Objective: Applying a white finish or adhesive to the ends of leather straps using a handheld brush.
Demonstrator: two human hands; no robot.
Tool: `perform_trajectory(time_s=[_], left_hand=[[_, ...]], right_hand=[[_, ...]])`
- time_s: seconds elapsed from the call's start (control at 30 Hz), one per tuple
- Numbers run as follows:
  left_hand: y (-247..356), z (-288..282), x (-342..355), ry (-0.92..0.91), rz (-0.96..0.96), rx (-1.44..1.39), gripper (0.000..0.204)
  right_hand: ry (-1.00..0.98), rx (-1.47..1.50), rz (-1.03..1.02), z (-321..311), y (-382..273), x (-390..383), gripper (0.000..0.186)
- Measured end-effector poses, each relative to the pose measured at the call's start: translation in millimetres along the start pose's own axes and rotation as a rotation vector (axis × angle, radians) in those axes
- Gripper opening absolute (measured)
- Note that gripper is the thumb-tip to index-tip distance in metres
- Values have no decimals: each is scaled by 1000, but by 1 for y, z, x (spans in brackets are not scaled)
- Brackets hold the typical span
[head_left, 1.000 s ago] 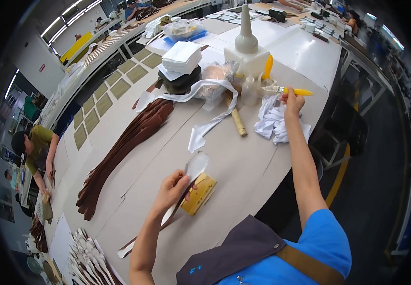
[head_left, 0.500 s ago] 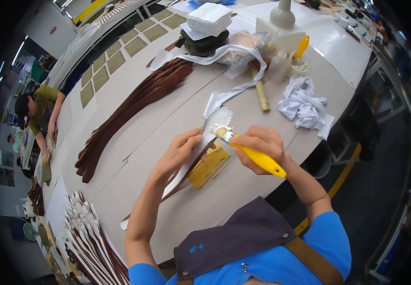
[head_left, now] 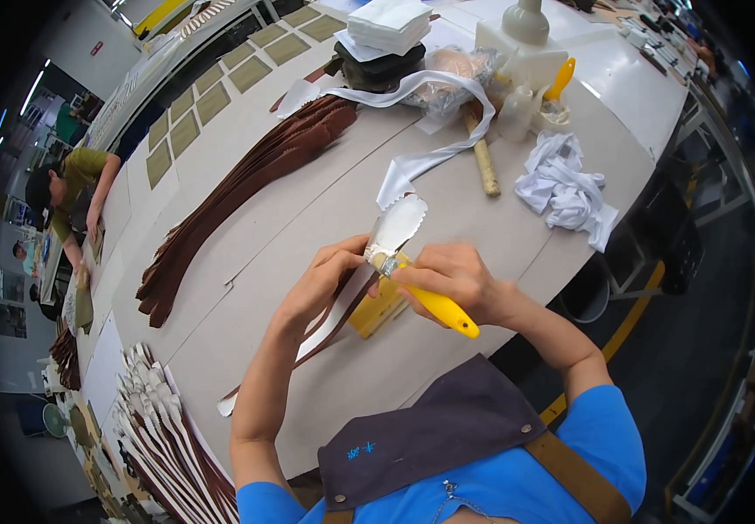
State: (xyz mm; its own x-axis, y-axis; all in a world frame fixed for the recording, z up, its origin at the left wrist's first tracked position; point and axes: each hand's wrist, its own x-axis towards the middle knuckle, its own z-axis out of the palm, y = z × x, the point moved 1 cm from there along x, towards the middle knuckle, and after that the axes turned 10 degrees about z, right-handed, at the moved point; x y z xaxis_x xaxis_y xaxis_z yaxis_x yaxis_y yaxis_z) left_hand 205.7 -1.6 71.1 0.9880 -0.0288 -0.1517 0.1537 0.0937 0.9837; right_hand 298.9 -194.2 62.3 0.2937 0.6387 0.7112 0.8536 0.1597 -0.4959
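My left hand (head_left: 325, 275) is closed on a long brown leather strap (head_left: 399, 220), just below its scalloped end. That end's upper face is coated white, and the strap's tail hangs down past my left forearm to the table. In my right hand (head_left: 458, 278) is a yellow-handled paintbrush (head_left: 440, 311). Its bristles, thick with white paste, press on the strap right beside my left fingers. Under the strap and hands sits a yellow block (head_left: 374, 313), partly hidden by them.
Brown strips (head_left: 247, 201) lie stacked beyond my left hand. White-coated strips (head_left: 155, 419) are at lower left. Farther back are a white cloth strip (head_left: 430, 162), a crumpled cloth (head_left: 561, 188), a wooden-handled tool (head_left: 485, 166), and a paste pot (head_left: 552, 115) with another brush. A co-worker (head_left: 81, 192) leans over the left side.
The brush has slid down the strap toward my left hand, its handle swinging lower. White paste now spreads over more of the scalloped end. My left hand keeps its hold.
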Motion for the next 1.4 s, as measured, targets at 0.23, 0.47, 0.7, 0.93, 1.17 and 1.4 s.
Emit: perform_trajectory(time_s=[0.23, 0.47, 0.7, 0.93, 1.17, 1.4], left_hand=[[-5, -1, -3, 28, -9, -45, 56], [-6, 3, -7, 7, -5, -33, 54], [-11, 9, -9, 36, -32, 19, 43], [-17, 9, -10, 55, -51, 9, 38], [-21, 11, -13, 57, -71, -7, 33], [-24, 10, -20, 88, -14, 16, 34]], right_hand=[[51, -18, 44, 1, 4, -1, 25], [34, 0, 59, -2, 9, -3, 24], [122, -24, 89, -12, 30, -5, 27], [177, -34, 156, -22, 16, -15, 25], [78, -6, -7, 5, 5, -14, 22], [139, 0, 152, -5, 20, -13, 21]])
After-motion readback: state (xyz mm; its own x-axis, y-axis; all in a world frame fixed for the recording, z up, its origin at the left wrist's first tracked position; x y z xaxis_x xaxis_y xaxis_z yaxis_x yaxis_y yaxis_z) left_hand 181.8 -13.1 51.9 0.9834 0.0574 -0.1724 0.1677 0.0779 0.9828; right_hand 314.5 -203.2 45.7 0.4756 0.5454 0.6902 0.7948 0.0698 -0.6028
